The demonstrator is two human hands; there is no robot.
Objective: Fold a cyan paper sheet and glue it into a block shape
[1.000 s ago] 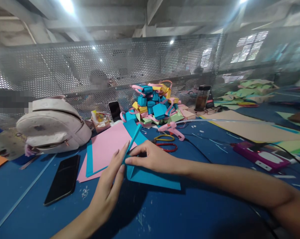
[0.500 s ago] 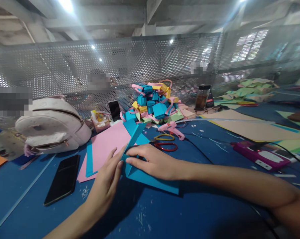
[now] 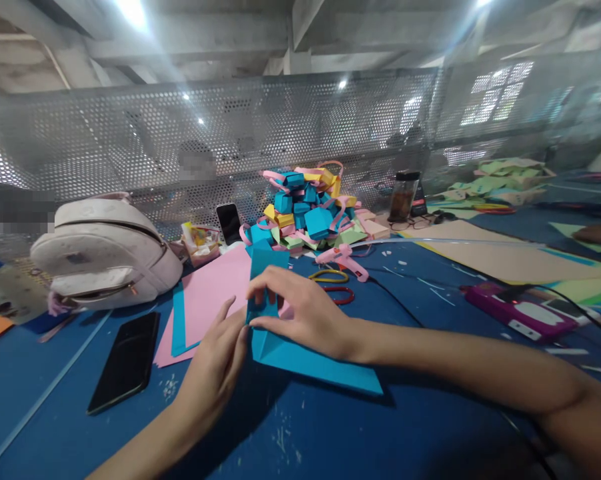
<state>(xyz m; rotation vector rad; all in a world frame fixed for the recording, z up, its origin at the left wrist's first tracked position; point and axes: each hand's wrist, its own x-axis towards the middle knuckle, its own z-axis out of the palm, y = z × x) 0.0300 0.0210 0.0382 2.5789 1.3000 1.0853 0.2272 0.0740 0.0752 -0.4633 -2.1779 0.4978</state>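
Observation:
A folded piece of blue paper (image 3: 320, 363) is between my hands above the blue tabletop. One flap stands up at the back, and a long flap reaches out to the right. My left hand (image 3: 220, 350) grips its left edge, fingertips against the fold. From the right, my right hand (image 3: 300, 310) pinches the upright part with thumb and fingers. Pink paper sheets (image 3: 218, 287) with a blue strip (image 3: 179, 320) lie behind my left hand. Scissors with yellow and red handles (image 3: 338, 293) are partly hidden behind my right hand.
A pink glue gun (image 3: 343, 259) lies before a heap of small paper boxes (image 3: 305, 207). On the left are a black phone (image 3: 125, 360) and a white backpack (image 3: 110, 253). A purple power strip (image 3: 520, 313) and large paper sheets (image 3: 485, 250) occupy the right.
The upright blue flap has swung from slanting to nearly straight and broader to view. My right fingers have lifted and arched, and the long flap reaches farther right.

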